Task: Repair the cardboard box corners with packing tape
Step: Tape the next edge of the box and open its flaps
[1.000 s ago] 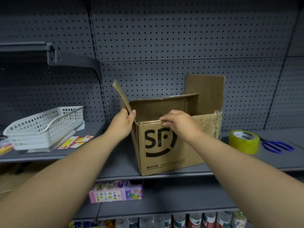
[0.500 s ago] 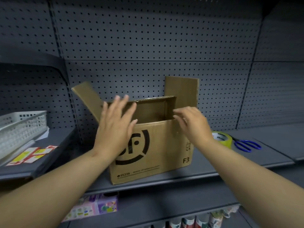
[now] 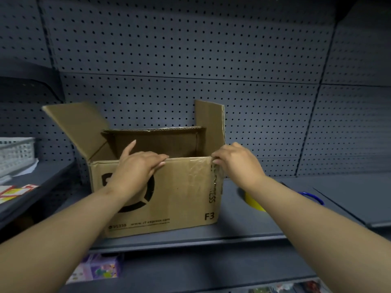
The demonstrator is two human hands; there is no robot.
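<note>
An open cardboard box with a black logo stands on the grey shelf, its flaps up. Wrinkled clear tape covers the box's front right top corner. My left hand rests on the top edge of the front wall, fingers laid along it and thumb raised. The curled fingers of my right hand hold the taped front right corner. A yellow tape roll lies right of the box, mostly hidden behind my right forearm.
Blue scissors handles show past my right forearm. A white plastic basket and coloured cards sit on the left shelf. A perforated grey panel backs the shelves. Packaged goods lie on the shelf below.
The box has been turned, so its left flap now shows its face. My left hand came down from the air onto the front edge. My right hand moved to the front right corner.
</note>
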